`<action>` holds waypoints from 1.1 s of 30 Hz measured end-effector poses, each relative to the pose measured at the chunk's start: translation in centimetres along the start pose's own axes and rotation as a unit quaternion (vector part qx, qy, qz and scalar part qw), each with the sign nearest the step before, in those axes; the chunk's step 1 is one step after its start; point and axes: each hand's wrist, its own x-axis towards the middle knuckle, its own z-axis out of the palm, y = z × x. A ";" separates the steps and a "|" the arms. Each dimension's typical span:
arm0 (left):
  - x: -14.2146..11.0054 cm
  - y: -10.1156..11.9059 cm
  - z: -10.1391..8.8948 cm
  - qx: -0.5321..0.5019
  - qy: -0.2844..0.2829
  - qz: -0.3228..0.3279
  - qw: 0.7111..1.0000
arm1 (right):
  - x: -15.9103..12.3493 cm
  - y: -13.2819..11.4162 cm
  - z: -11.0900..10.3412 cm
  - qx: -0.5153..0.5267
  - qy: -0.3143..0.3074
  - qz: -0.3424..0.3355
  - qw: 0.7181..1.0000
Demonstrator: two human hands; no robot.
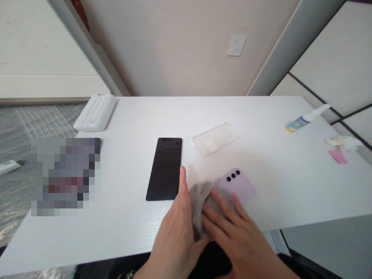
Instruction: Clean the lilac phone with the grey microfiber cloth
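A lilac phone (240,185) lies face down near the table's front edge, three camera lenses showing. A grey cloth (200,199) covers its near end. My right hand (232,228) lies flat on the cloth with fingers stretched out, pressing it onto the phone. My left hand (174,228) stands on its edge against the cloth's left side, fingers straight, holding nothing. A black phone (165,168) lies face up just left of my left hand. A clear phone case (215,138) lies behind the lilac phone.
On the white table (130,116) a white ribbed box (95,112) sits at the back left. A blurred-out patch (64,174) lies at the left. A small spray bottle (305,119), crumpled tissue (344,143) and a pink slip (337,156) lie at the right edge.
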 end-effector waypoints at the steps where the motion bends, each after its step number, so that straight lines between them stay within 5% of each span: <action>1: 0.0 0.0 0.0 0.005 0.003 0.006 1.000 | -0.3 0.0 0.0 0.010 -0.007 -0.036 0.999; 3: 0.0 0.0 -0.1 0.011 0.002 0.015 1.000 | -1.2 0.6 -0.1 0.010 -0.019 -0.029 0.999; 7: 0.2 0.4 -0.2 0.012 -0.001 0.005 1.000 | -2.8 2.2 -0.1 -0.033 0.007 0.129 0.991; 12: 0.4 0.5 -0.4 0.006 0.000 0.009 1.000 | -1.9 1.2 -0.1 -0.013 0.002 0.001 1.000; 16: 0.5 0.4 -0.4 -0.005 0.002 0.015 1.000 | -1.2 1.6 0.0 -0.068 0.006 0.141 0.988; 21: 0.5 0.0 -0.2 0.022 0.008 0.035 0.999 | -0.7 1.9 0.2 -0.063 0.003 -0.005 0.998; 25: 0.5 -0.4 -0.1 0.034 0.019 0.054 0.998 | -0.3 2.2 0.6 -0.100 0.016 0.126 0.987; 29: 0.7 -0.8 -0.1 0.057 0.017 0.059 0.996 | -0.3 1.6 1.3 -0.104 0.047 0.003 0.993; 33: 0.8 -1.2 0.1 0.062 0.015 0.068 0.996 | -0.9 3.2 1.0 -0.111 0.020 0.108 0.988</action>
